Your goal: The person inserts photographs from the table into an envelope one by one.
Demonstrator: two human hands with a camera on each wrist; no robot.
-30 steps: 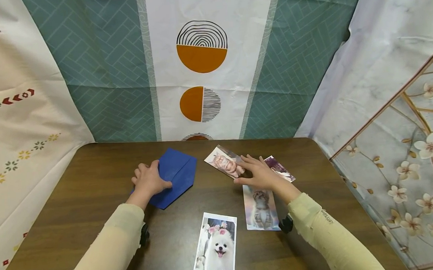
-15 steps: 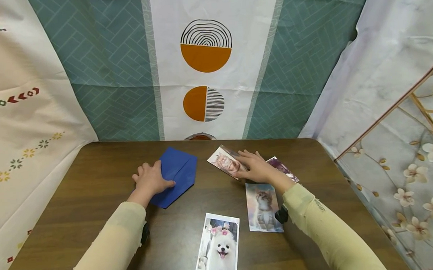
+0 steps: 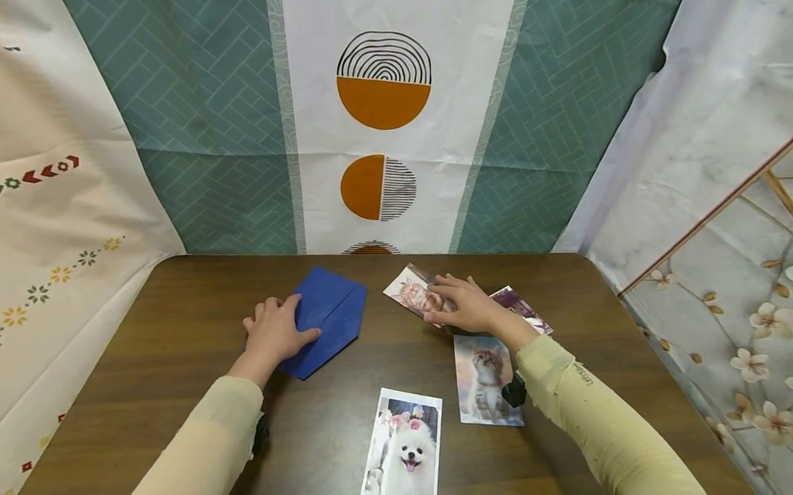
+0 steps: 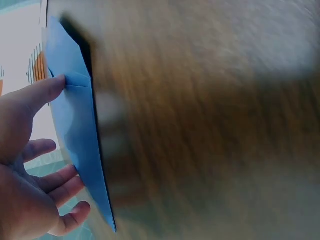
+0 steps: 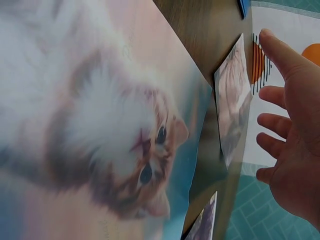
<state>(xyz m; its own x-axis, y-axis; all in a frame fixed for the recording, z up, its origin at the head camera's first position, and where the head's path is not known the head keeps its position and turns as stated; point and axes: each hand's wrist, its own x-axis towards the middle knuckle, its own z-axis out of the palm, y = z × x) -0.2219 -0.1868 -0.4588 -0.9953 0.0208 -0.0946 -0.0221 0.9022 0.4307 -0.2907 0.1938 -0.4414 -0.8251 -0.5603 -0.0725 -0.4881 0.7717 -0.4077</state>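
Envelope (image 3: 337, 309), blue, seen at counter's (image 3: 312, 443) 10 o'clock; long axis lies 2–8, corner aimed at 2; touched by spread left hand (image 3: 277, 334). Cat card (image 3: 410, 287), 1 o'clock, is overlapped by spread right hand (image 3: 467, 307); contact unclear.

Blue folded paper (image 3: 334, 317) looks matt, 4 photo cards (image 3: 405, 454) glossy, tabletop (image 3: 155, 361) smooth wood, backdrop (image 3: 212, 137) creased cloth.

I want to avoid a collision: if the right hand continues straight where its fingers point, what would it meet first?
Probably the farther cat picture, which the right hand partly covers in the head view; whether they already touch is unclear.
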